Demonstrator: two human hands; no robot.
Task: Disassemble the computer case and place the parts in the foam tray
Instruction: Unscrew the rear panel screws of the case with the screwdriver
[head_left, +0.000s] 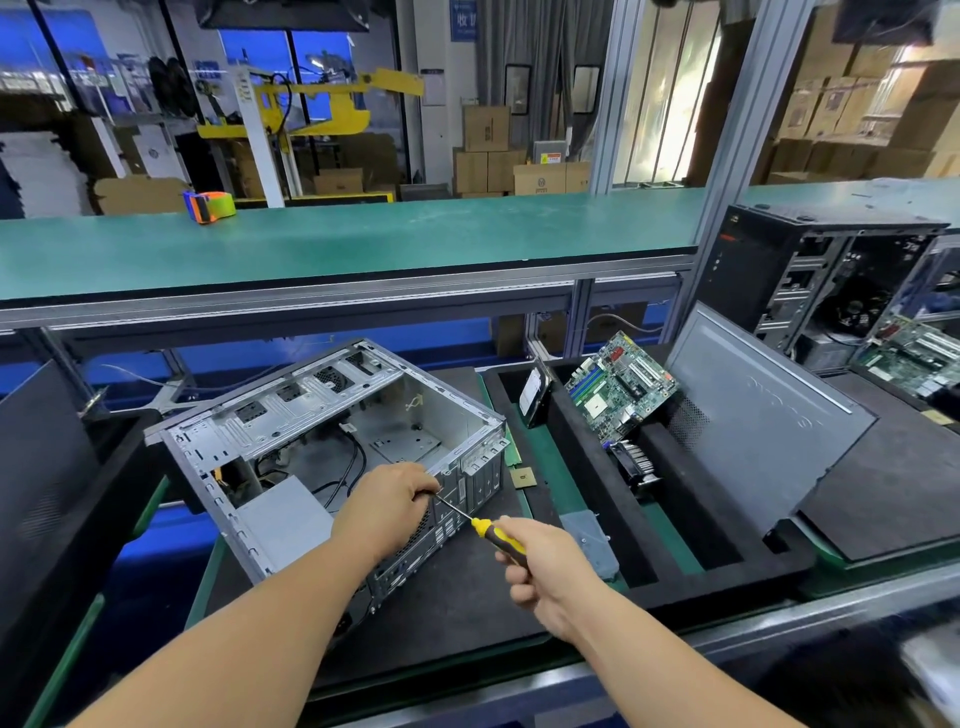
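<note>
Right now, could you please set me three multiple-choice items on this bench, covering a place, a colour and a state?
1. Where is the green circuit board?
A. propped in the foam tray
B. inside the open case
C. on the upper shelf

2. What colour is the screwdriver handle?
A. red
B. yellow and black
C. blue

3. What is the right hand doing?
A. resting empty
B. gripping the screwdriver
C. lifting the board

Answers: 1 A, it leans in a tray slot; 2 B, yellow with black grip; 3 B, fingers wrap the handle while the left hand steadies the tip at the case.
</note>
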